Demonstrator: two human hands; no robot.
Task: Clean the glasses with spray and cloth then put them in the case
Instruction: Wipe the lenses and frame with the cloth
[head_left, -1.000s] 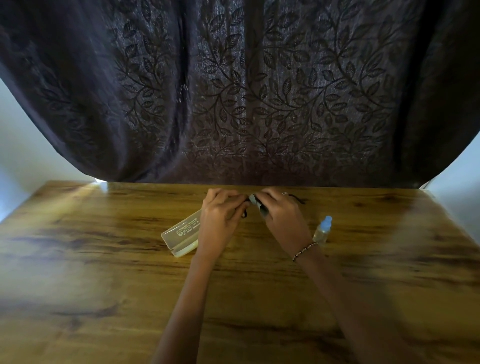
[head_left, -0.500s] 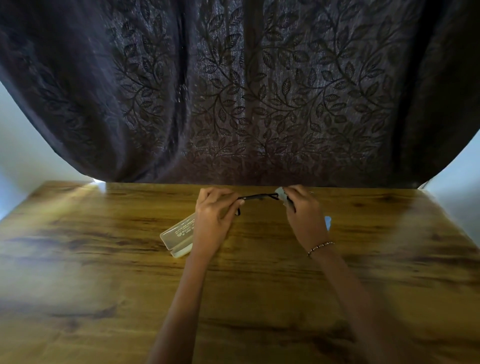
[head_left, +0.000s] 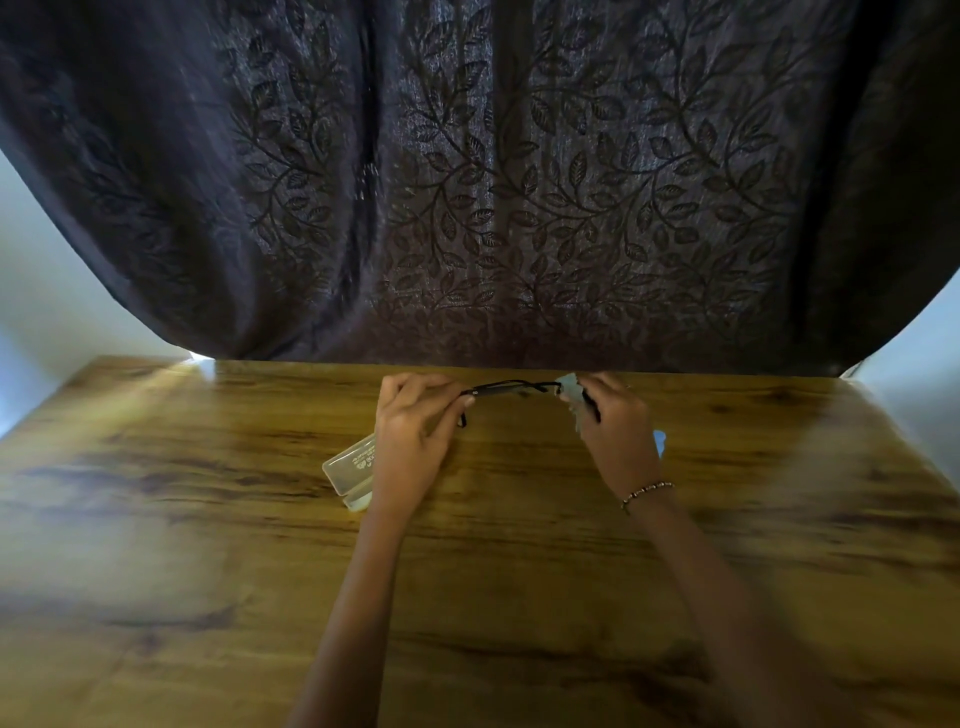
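My left hand (head_left: 415, 431) pinched one end of the glasses (head_left: 511, 387). My right hand (head_left: 618, 431) pinched the other end through the cloth (head_left: 571, 395), above the table's (head_left: 208, 519) far edge, the case (head_left: 353, 465) lying under my left wrist. They seemed light, thin and fragile, best held by the frame, never the lenses.

No legible text. Clear glasses case (head_left: 352, 463): small printed logo w/ lines of lettering on lid, too small & blurred to read. Tiny white mark on temple of the glasses (head_left: 511, 387), by the hinge, also unreadable.
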